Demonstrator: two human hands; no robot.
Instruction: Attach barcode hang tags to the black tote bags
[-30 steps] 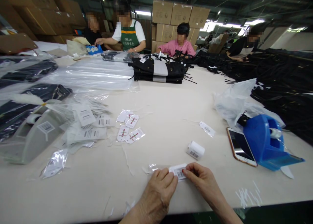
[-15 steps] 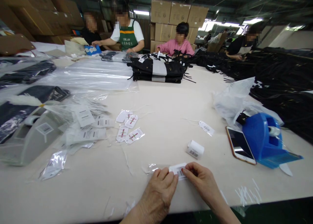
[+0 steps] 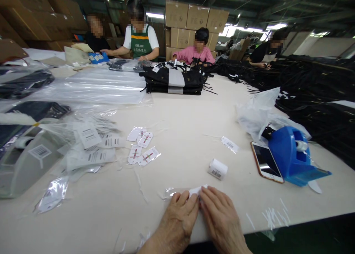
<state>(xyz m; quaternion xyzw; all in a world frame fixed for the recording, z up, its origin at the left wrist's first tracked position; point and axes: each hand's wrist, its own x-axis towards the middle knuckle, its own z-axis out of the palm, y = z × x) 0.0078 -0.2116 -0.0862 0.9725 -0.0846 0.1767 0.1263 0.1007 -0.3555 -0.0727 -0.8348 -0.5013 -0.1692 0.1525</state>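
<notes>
My left fingers (image 3: 183, 201) and right fingers (image 3: 213, 199) lay on the tag (image 3: 195, 190) on the counter (image 3: 191, 135) (the roll (image 3: 218, 169) near them), whether pinching or only pressing I couldn't tell.

On the table (image 3: 191, 124), my left hand (image 3: 178, 216) and right hand (image 3: 221, 217) are at a card (image 3: 196, 190), nearer me than the roll (image 3: 217, 169). Behind the roll, slightly right, lies one tag (image 3: 230, 144). Right of the roll come the phone (image 3: 267, 162), then the dispenser (image 3: 285, 148). Left of the roll I have several tags (image 3: 145, 139), farther left the labels (image 3: 100, 156), then another dispenser (image 3: 33, 172). Well behind the roll, to its left, sits the bundle (image 3: 176, 79).
</notes>
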